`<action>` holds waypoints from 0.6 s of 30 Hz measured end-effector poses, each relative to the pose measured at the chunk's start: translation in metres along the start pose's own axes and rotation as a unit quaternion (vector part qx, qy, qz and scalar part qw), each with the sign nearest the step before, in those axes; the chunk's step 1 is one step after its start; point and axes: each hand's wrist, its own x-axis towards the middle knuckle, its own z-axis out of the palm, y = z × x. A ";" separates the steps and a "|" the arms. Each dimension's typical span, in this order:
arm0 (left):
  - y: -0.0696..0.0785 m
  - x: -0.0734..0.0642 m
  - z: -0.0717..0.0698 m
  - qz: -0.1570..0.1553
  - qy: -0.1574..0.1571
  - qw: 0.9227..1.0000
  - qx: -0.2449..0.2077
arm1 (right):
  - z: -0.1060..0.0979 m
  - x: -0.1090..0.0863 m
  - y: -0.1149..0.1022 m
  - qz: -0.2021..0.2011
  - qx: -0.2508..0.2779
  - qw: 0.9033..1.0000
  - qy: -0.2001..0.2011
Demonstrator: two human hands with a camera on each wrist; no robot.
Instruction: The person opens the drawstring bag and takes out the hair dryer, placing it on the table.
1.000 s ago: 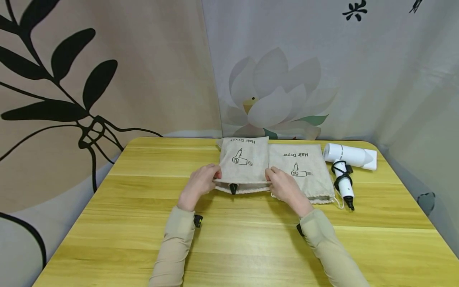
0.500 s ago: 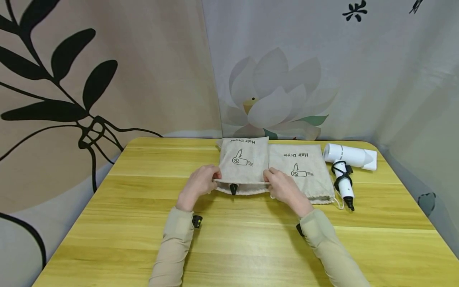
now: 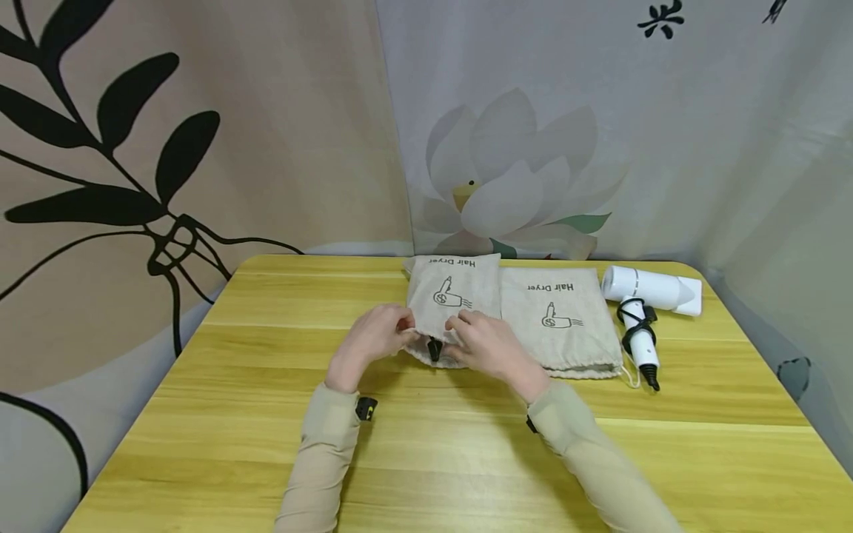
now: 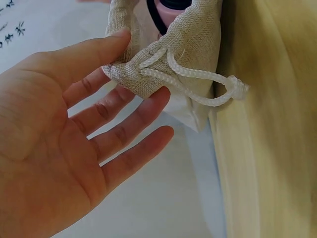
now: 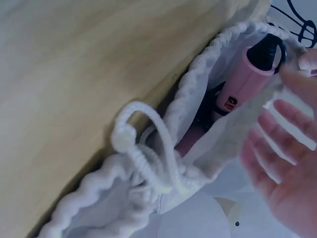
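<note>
Tabletop [image 3: 413, 466] — bag corner [image 4: 132, 78] (corded) between left fingers [image 4: 131, 125].

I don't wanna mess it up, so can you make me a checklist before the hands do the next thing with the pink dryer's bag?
1. Pink dryer inside the left bag: ok.
2. Left bag closed: not ok, its near end gapes.
3. Drawstring pulled tight: not ok, its loop hangs loose.
4. Left hand pinching the bag's edge: ok.
5. Right hand gripping cloth: cannot tell.
6. White dryer beyond the other bag, out of the way: ok.
</note>
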 end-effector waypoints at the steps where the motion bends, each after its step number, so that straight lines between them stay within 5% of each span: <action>1: 0.000 0.000 -0.001 0.002 0.002 1.000 0.001 | 0.001 0.003 -0.001 -0.006 -0.001 1.000 0.008; 9: 0.014 0.000 -0.006 0.015 0.045 0.998 0.052 | -0.011 0.021 0.003 -0.033 -0.024 0.995 0.094; 14: 0.034 -0.001 -0.006 0.053 0.114 0.988 0.089 | -0.023 0.032 0.003 -0.034 -0.031 0.990 0.135; 18: 0.051 -0.001 0.001 0.078 0.128 0.982 0.114 | -0.028 0.036 0.002 -0.037 -0.033 0.985 0.163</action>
